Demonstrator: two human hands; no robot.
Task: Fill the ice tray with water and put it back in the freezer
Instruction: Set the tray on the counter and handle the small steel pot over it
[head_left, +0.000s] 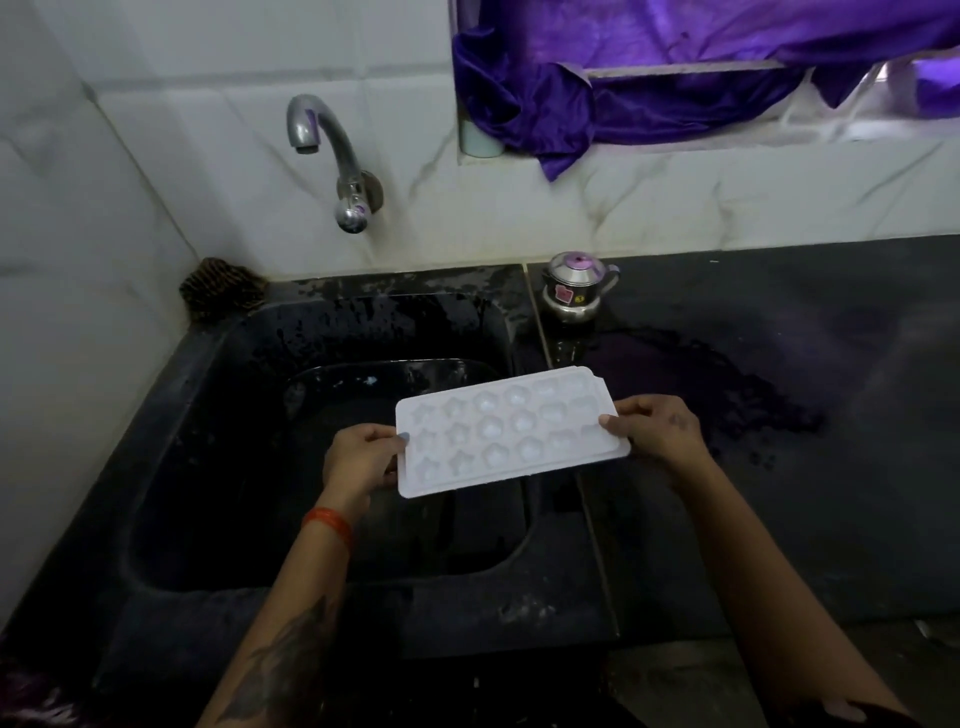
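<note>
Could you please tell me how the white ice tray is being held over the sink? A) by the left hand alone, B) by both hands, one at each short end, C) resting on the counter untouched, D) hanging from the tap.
B: the left hand and right hand each hold one short end of the ice tray.

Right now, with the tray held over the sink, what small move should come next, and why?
Probably carry the tray up and left under the tap. Both the left hand and right hand grip its ends, but it sits right of the spout, and no water runs.
</note>
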